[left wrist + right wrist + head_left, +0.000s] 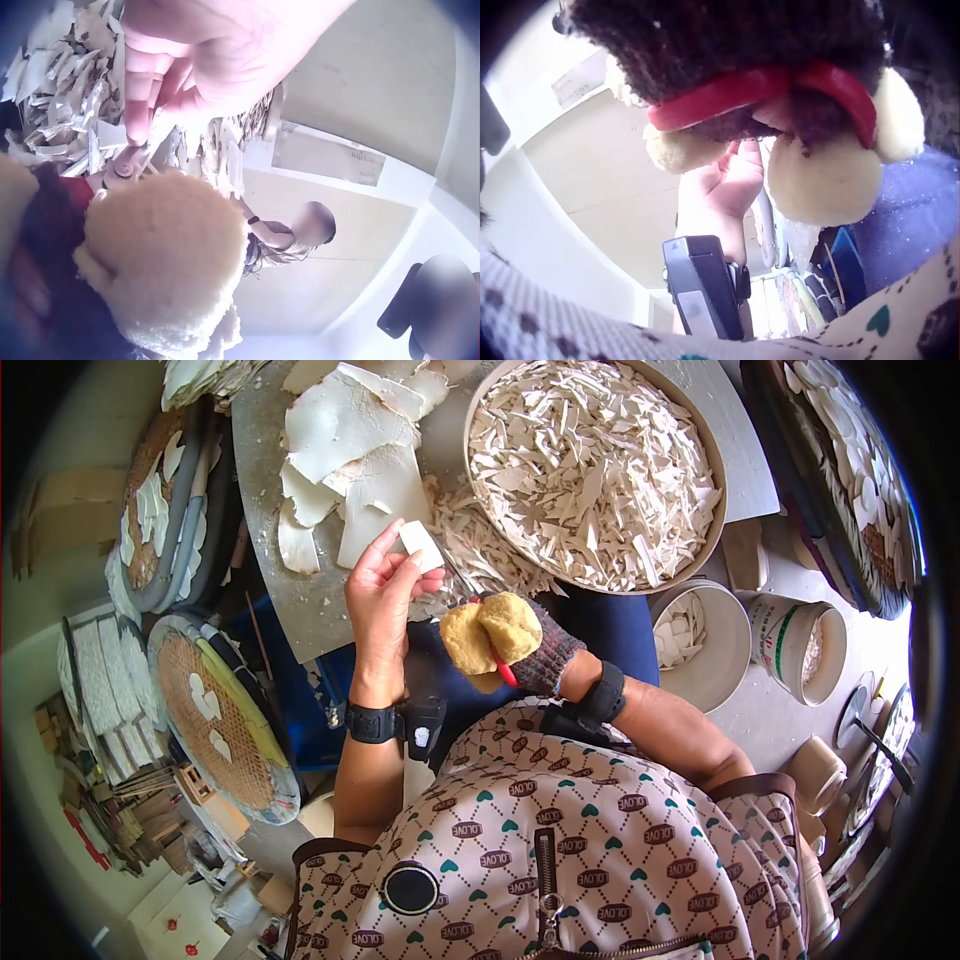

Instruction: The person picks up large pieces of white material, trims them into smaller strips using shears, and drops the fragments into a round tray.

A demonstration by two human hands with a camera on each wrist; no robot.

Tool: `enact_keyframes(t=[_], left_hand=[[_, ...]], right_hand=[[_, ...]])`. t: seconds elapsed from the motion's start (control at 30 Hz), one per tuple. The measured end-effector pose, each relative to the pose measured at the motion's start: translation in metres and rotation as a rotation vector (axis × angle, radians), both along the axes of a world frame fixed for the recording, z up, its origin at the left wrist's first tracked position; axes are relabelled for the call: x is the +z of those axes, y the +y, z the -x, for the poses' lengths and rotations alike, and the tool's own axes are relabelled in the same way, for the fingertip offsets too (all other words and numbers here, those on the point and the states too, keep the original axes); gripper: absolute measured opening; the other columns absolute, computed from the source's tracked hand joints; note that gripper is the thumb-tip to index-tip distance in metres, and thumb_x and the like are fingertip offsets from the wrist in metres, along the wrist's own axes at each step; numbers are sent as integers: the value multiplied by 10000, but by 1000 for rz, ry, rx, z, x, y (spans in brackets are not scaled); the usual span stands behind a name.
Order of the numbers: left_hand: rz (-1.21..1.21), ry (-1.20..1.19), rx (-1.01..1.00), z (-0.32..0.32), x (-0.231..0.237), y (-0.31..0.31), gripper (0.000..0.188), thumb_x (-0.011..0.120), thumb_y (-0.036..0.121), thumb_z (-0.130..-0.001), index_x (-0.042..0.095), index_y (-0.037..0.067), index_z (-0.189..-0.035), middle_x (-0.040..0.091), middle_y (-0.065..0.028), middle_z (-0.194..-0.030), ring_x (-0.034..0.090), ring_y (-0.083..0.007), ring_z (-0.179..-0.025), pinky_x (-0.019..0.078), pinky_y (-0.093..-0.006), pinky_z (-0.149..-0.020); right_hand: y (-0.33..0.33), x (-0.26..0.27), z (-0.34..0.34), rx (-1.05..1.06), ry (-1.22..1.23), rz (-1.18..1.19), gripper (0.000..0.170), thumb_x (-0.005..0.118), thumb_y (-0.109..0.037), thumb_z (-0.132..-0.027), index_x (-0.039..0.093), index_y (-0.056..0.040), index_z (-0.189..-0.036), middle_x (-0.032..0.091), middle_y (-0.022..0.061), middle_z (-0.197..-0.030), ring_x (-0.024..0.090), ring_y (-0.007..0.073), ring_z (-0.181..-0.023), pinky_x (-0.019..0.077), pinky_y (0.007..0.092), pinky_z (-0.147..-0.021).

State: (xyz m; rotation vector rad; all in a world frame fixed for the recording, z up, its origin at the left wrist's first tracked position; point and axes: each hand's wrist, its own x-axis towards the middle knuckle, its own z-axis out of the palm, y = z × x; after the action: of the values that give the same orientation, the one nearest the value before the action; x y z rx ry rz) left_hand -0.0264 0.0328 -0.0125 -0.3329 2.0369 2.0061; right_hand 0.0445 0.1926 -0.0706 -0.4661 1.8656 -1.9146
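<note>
Between its thumb and fingers, my bare left hand [384,592] pinches a flat white piece [421,544] with straight edges. My right hand [556,650], in a dark knitted glove, holds scissors with red handles [720,94]. Thick yellow foam pads [510,628] surround the gloved fingers at those handles. In the left wrist view the scissors' pivot [124,169] shows just below the left fingertips, near the white piece. Large thin white sheets [350,420] with rough edges lie on the metal table beyond the left hand.
A wide round tray [722,510] heaped with white slivers stands on the table [262,535] at upper right. Loose slivers lie beside it. Below right are two buckets [735,650] [835,660] with white pieces. Round woven trays [240,730] stand at left. Another person [289,236] appears behind.
</note>
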Motion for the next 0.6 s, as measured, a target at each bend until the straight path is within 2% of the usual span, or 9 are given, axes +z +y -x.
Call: enact_keyframes(t=[0.1,0.23,0.33,0.4,0.47,0.57,0.6], left_hand=[[-7,5,-11,0,0,-2,409,550,30,-848,441,-13,-1240,623,-109,-857,634,-155,-700,522,-226,-622],[-14,11,-56,-1,5,-5,328,563,42,-846,496,-26,-1160,631,-113,-834,633,-152,-670,517,-223,-586],[7,18,-55,0,6,-8,261,553,48,-854,543,-37,-1100,634,-117,-850,629,-148,-663,514,-224,-569],[29,7,-58,1,5,-10,229,547,49,-857,571,-44,-1065,637,-120,-862,625,-144,-656,513,-223,-562],[46,-16,-84,5,5,-16,205,543,47,-858,596,-50,-1030,640,-124,-874,621,-139,-649,513,-221,-559],[10,-85,-158,13,5,-24,213,543,46,-856,600,-48,-1038,645,-123,-880,619,-132,-641,512,-218,-562],[26,-111,-199,16,1,-29,241,541,81,-866,586,-37,-1071,643,-113,-906,616,-121,-654,498,-203,-572]], right_hand=[[5,8,3,8,-19,51,302,577,-137,-871,501,-22,-1139,580,76,-1100,566,119,-985,458,263,-859],[3,-6,-3,-53,-30,258,292,559,-123,-880,495,-25,-1147,568,80,-1120,561,128,-1002,456,271,-874],[2,-8,-5,-56,-96,327,363,604,-200,-835,493,-54,-1148,572,83,-1095,561,200,-1002,447,297,-882],[4,-5,-8,-59,-353,521,397,629,-233,-811,494,-68,-1146,579,83,-1073,570,229,-984,451,308,-873],[6,4,-8,-51,-829,855,389,631,-220,-812,495,-67,-1143,587,81,-1060,588,216,-956,465,306,-853],[7,4,-11,-92,-832,807,409,685,-234,-749,537,-74,-1095,614,79,-990,612,213,-894,487,303,-799],[9,4,-11,-75,-577,591,414,699,-240,-724,551,-75,-1073,618,82,-969,613,220,-883,488,303,-789]])
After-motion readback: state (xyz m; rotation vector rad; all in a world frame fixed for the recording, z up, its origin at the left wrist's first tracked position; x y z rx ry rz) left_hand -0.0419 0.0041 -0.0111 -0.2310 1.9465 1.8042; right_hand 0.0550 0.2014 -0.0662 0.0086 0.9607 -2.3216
